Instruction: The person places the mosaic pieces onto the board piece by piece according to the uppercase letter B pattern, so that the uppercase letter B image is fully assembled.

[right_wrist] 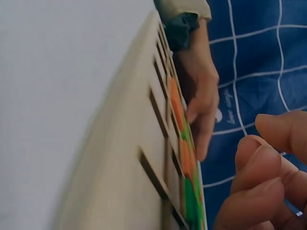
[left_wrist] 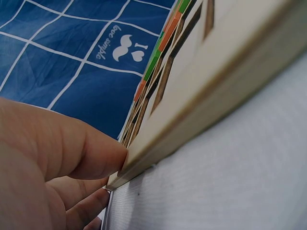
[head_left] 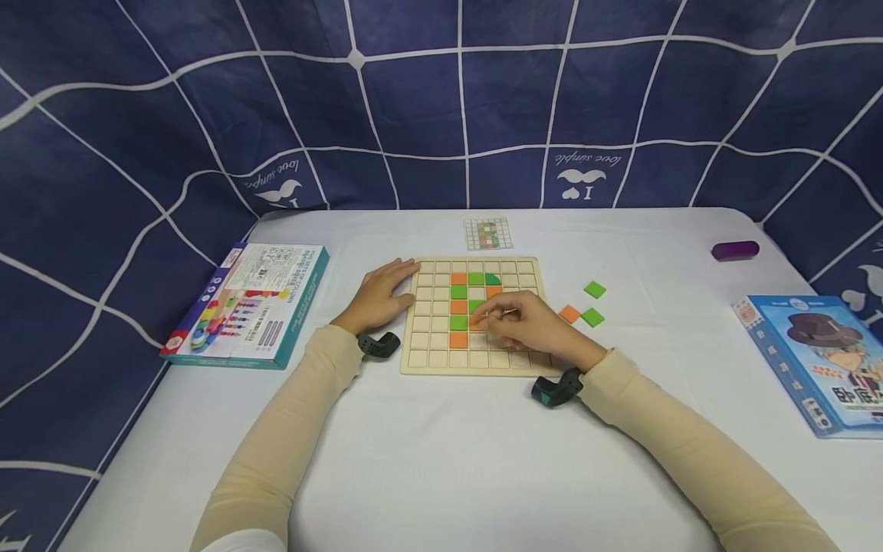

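Observation:
A wooden grid board (head_left: pixel 425 360) lies on the table with orange and green tiles set in its cells. My left hand (head_left: pixel 378 295) rests at the board's left side; in the left wrist view its thumb (left_wrist: pixel 103 155) touches the board's edge. Over the board's middle, my right hand (head_left: pixel 524 326) has bent fingers beside an orange tile (head_left: pixel 474 322), which they partly cover. In the right wrist view, no tile shows between its fingers (right_wrist: pixel 261 167). Right of the board lie two green tiles (head_left: pixel 595 290) and an orange tile (head_left: pixel 569 313).
Behind the board lies a small pattern card (head_left: pixel 488 234). A boxed toy set (head_left: pixel 251 303) is at the left, a blue box (head_left: pixel 814 360) at the right. The purple case (head_left: pixel 735 251) lies at the far right. A dark blue grid-patterned curtain (head_left: pixel 428 100) hangs behind the table.

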`<state>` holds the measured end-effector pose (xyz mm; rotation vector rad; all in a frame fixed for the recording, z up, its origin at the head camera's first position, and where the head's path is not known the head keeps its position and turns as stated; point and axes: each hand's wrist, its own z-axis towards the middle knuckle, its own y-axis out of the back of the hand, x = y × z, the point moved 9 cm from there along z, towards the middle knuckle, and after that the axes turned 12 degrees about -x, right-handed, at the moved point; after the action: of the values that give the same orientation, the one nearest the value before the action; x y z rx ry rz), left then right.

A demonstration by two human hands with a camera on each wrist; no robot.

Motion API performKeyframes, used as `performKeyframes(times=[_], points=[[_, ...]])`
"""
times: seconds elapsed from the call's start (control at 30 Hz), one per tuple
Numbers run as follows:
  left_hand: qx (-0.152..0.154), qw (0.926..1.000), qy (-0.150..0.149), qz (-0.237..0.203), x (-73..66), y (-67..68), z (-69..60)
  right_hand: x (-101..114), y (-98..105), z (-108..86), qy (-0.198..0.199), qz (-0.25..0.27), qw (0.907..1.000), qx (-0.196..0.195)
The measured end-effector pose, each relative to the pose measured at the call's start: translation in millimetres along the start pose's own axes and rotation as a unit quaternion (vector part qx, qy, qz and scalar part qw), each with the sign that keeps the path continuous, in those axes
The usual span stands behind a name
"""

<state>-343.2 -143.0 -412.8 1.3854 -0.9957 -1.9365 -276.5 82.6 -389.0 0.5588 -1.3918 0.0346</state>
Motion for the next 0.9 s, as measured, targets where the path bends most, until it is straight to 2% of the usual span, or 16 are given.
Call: performKeyframes(times=[0.2,0.43,0.73,0.9], points=[[-0.001,1.0,-0.001,0.0,0.2,-1.2,1.0,-5.7,32.4,5.9,-0.017,0.005,0.9993,-0.032],[-0.002,1.0,-0.003,-0.003,-0.9,-0.2,0.8,-16.0,88.5,8.2,-0.044,-0.019,0.9947,-0.091],[-0.002,1.0,-0.003,-0.006,-1.9,0.9,0.0,-46.2,163.4,-4.8,-0.059,-0.007,0.9816,-0.181],[-0.003,1.0,-0.004,-0.008,-2.7,1.7,-0.7,-65.6,195.1,-15.3,-0.065,-0.003,0.9752,-0.211]])
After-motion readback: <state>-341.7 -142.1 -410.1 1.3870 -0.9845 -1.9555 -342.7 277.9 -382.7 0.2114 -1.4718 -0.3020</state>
